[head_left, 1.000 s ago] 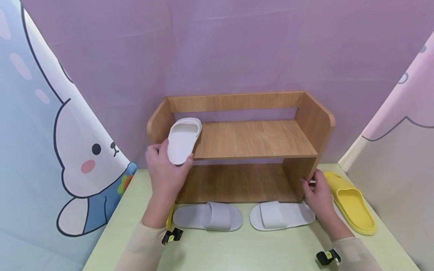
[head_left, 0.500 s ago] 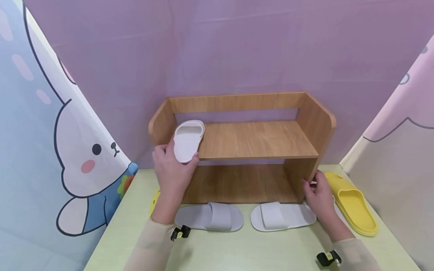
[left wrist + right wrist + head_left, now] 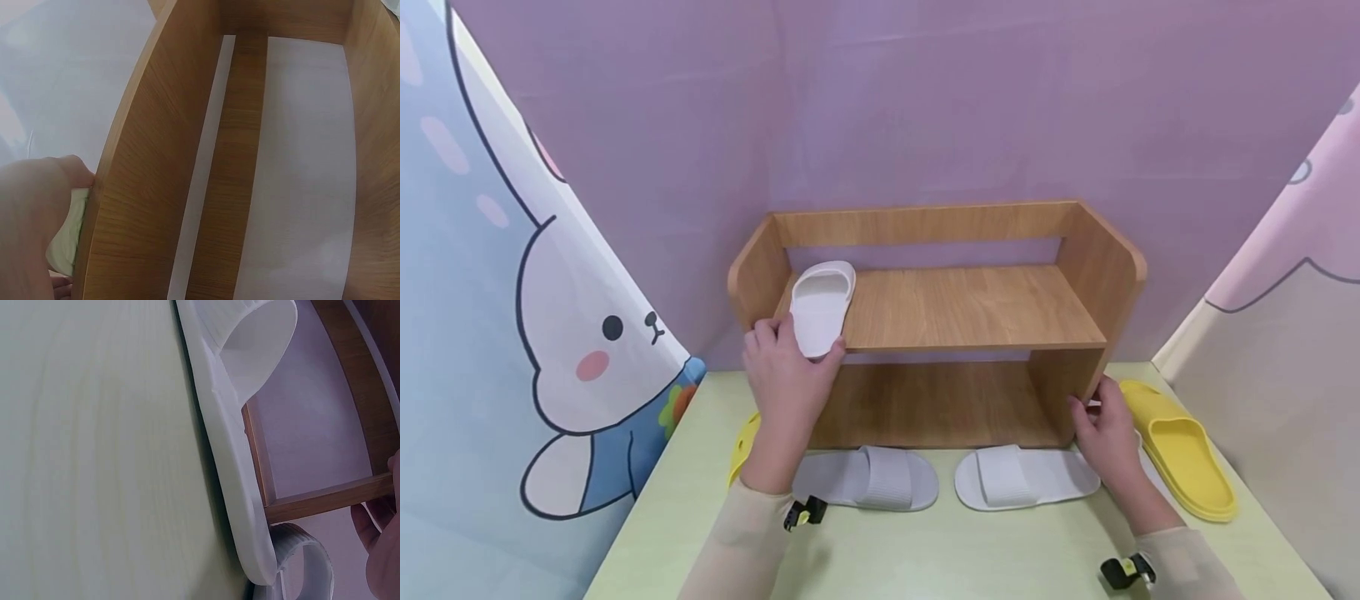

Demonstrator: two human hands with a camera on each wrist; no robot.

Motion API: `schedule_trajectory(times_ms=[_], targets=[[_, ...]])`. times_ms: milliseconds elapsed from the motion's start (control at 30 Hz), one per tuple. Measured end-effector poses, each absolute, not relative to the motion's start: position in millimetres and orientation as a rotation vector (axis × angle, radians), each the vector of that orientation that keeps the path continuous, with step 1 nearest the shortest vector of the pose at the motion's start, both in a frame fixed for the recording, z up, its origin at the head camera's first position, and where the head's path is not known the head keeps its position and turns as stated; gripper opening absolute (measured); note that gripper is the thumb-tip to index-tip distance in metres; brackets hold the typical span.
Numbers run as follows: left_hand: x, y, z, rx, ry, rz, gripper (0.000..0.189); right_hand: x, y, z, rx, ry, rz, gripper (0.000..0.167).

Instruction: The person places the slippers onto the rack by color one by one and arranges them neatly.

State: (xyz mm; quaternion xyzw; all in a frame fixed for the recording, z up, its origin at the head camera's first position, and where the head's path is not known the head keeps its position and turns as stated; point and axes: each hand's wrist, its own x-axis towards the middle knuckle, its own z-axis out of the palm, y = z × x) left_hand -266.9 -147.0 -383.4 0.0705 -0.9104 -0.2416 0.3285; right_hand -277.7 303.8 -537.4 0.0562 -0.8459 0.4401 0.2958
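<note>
My left hand (image 3: pixel 790 375) grips the heel end of a white slipper (image 3: pixel 822 312), thumb on one side and fingers on the other. The slipper lies at the left end of the upper shelf of a wooden shoe rack (image 3: pixel 970 308), toe toward the back. In the left wrist view, the thumb of that hand (image 3: pixel 31 219) shows at the rack's board edge. Low on the rack's right side panel, my right hand (image 3: pixel 1105 433) pinches the front edge. Its fingers (image 3: pixel 365 525) appear at the right border of the right wrist view, partly hidden behind the panel.
Before the rack lie a grey slide (image 3: pixel 880 479) and a white slide (image 3: pixel 1026 477) on the pale green table (image 3: pixel 925 558). A yellow slipper (image 3: pixel 1183 454) is at the right. Another yellow one (image 3: pixel 742 446) is half hidden by the left arm. A purple cloth (image 3: pixel 917 100) hangs behind.
My left hand has moved slightly right and inward with the white slipper, which now lies nearer the shelf surface. The right hand keeps its place on the side panel.
</note>
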Motion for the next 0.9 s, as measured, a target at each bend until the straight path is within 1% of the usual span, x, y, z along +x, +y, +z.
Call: schedule_trajectory(times_ms=[367,667,800,900], targets=[[-265,-147,-386,0.161,-2.417,-0.595,0.096,-278,306,-538,0.157,-2.254,1.165,0.042],[-261,-154,-385,0.107,-2.411,-0.660,0.098,-280,302,-539,0.142,-2.212,1.196,0.036],[-255,-159,-384,0.047,-2.393,-0.734,0.095,-280,298,-539,0.120,-2.201,1.215,0.034],[-248,-165,-383,-0.015,-2.367,-0.798,0.088,-280,296,-540,0.092,-2.222,1.222,0.034]])
